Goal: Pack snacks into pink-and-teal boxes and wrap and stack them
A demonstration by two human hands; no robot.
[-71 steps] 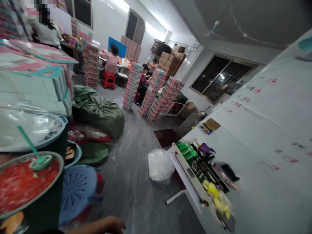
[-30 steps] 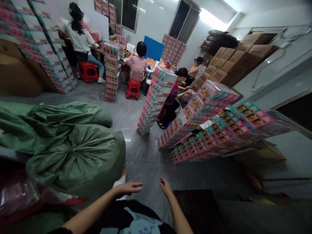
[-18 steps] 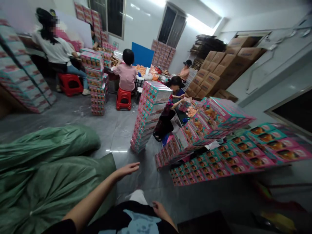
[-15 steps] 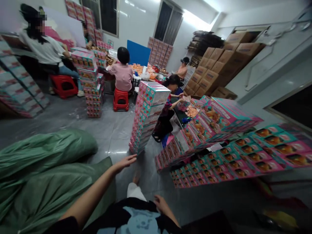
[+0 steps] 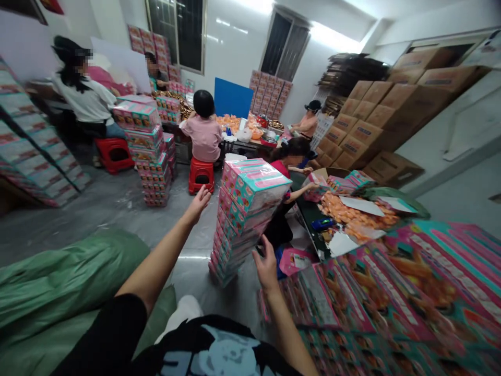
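Observation:
A tall stack of pink and teal printed boxes (image 5: 238, 219) stands on the floor straight ahead of me. My left hand (image 5: 199, 204) is raised just left of the stack's upper part, fingers spread, holding nothing. On the stack's right side, lower down, my right hand (image 5: 266, 263) reaches up with thumb and fingers apart. It too is bare of any object; whether its fingertips touch the boxes I cannot tell. The top box (image 5: 256, 180) shows shiny clear wrapping.
Green sacks (image 5: 78, 271) lie at my left. More printed boxes (image 5: 391, 282) are stacked at near right, beside a table with orange packets (image 5: 344, 209). Several people sit working; one is on a red stool (image 5: 201, 175). Brown cartons (image 5: 360, 125) pile up behind.
I have come closer to the stack ahead. My left hand has risen to the stack's left, and my right hand has lifted from near my body to its right side.

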